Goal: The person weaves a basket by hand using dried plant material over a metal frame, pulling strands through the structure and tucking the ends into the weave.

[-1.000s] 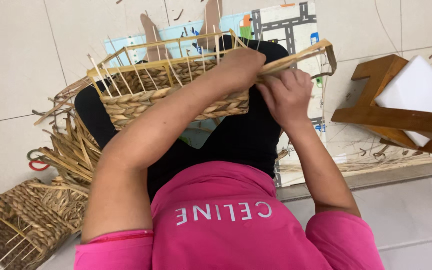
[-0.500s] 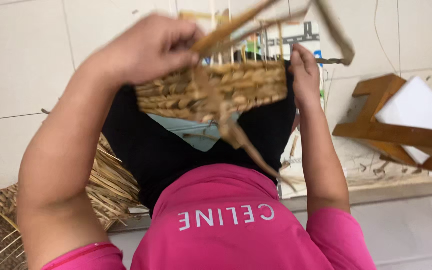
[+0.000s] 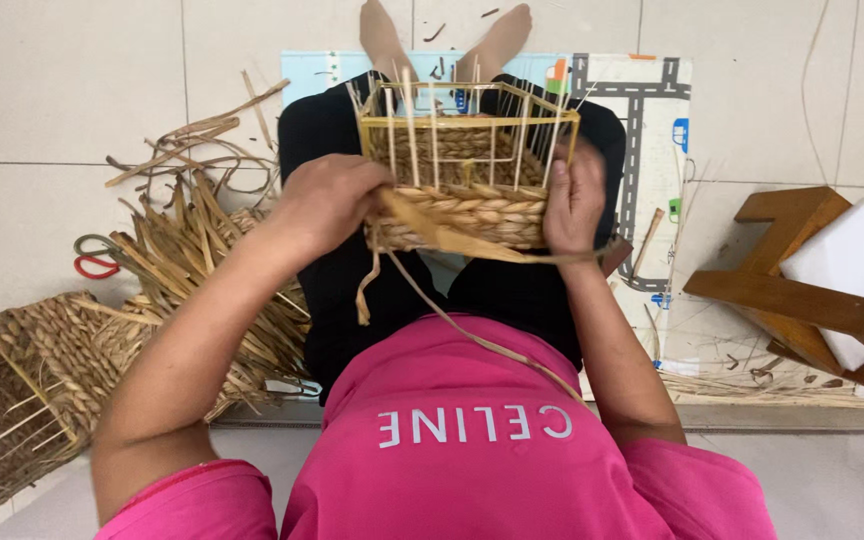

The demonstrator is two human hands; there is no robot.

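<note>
A half-woven rectangular basket (image 3: 472, 180) rests on my lap, its lower walls braided from tan straw and thin wooden uprights standing bare above. My left hand (image 3: 327, 205) grips the near left corner and pinches a flat straw strand (image 3: 452, 240) against the weave. That strand runs across the near wall to my right hand (image 3: 574, 200), which presses on the near right corner. A loose end of straw (image 3: 472, 335) trails down over my pink shirt.
A pile of dry straw (image 3: 202, 270) lies on the tiled floor at my left, with red-handled scissors (image 3: 95, 262) beside it and another woven basket (image 3: 22, 385) at the lower left. A wooden stool (image 3: 802, 290) with a white block is on the right. A printed mat (image 3: 642, 120) lies under my legs.
The basket has been lowered from in front of the camera onto my lap and turned level. Both hands moved down with it to the near corners.
</note>
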